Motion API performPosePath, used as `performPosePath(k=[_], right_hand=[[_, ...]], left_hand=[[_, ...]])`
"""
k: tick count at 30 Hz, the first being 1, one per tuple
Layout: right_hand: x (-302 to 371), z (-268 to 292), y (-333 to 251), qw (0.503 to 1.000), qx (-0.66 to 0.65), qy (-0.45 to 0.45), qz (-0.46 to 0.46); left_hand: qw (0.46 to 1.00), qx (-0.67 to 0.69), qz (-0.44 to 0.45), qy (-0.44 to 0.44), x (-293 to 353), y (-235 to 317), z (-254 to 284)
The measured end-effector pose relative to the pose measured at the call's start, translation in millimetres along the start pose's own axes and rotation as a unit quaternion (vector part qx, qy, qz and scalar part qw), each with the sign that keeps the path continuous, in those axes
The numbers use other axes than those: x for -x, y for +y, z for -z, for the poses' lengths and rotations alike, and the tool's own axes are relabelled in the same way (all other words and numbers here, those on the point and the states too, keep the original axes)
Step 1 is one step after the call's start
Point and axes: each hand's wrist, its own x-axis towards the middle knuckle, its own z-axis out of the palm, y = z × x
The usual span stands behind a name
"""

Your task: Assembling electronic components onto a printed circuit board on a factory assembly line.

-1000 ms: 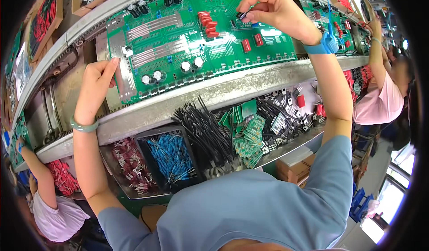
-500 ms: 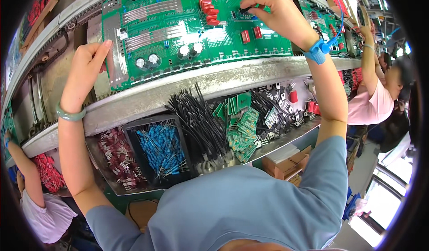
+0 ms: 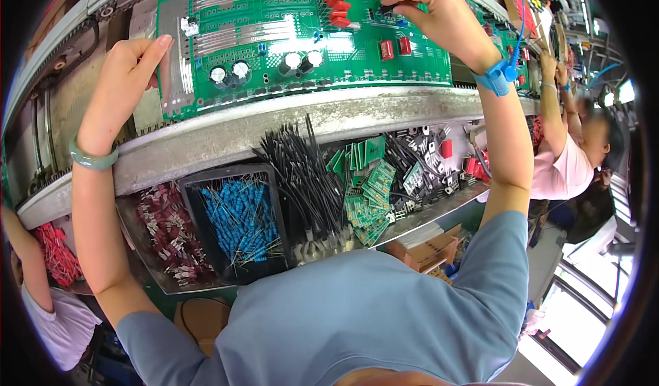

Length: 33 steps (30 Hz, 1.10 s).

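A large green circuit board (image 3: 274, 84) fills the top of the view, carrying silvery strips, red block capacitors (image 3: 334, 7) and round white-topped capacitors (image 3: 292, 62). At its left end is my left hand (image 3: 127, 73), closed on the board's edge, fingertips on the metal-coloured strip and the other fingers curled under. My right hand (image 3: 436, 15) hangs over the board's right half. Thumb and index finger pinch a small black component (image 3: 388, 7) close to the board's surface. How far it touches the board I cannot tell.
A metal rail (image 3: 226, 135) runs along the board's near side. Below it stand a black bin of blue resistors (image 3: 240, 221), maroon parts (image 3: 165, 228), black leads (image 3: 302, 180), small green boards (image 3: 371, 194) and black transistors (image 3: 432, 156). Co-workers sit at left (image 3: 58, 324) and right (image 3: 563, 159).
The whole view has shifted, so the board sits higher in the picture. Both hands stay at about the same places on the board, my right still pinching the black component.
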Motion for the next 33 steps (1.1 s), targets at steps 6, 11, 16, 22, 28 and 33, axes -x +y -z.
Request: performPosePath(k=[6,11,16,22,28,33], right_hand=[[-2,-27,45,0.926,-0.145,0.17,0.304],[-9,7,-3,0.99,0.036,-0.019,0.137],[-4,1,14,0.993,0.033,-0.046,0.104],[-2,-5,14,0.992,0.016,-0.03,0.125],[-40,31,52,0.989,-0.07,0.126,-0.031],[-105,58,143,0.964,0.006,0.164,-0.209]], left_hand=[[1.0,-0.004,-0.007,0.001,-1,4,-1],[1.0,-0.001,0.017,-0.005,-1,-5,1],[1.0,0.006,0.007,-0.002,-7,0,3],[0.976,0.169,0.122,-0.066,1,8,6],[0.95,0.218,0.191,-0.118,2,0,16],[0.952,0.187,0.218,-0.109,3,11,26]])
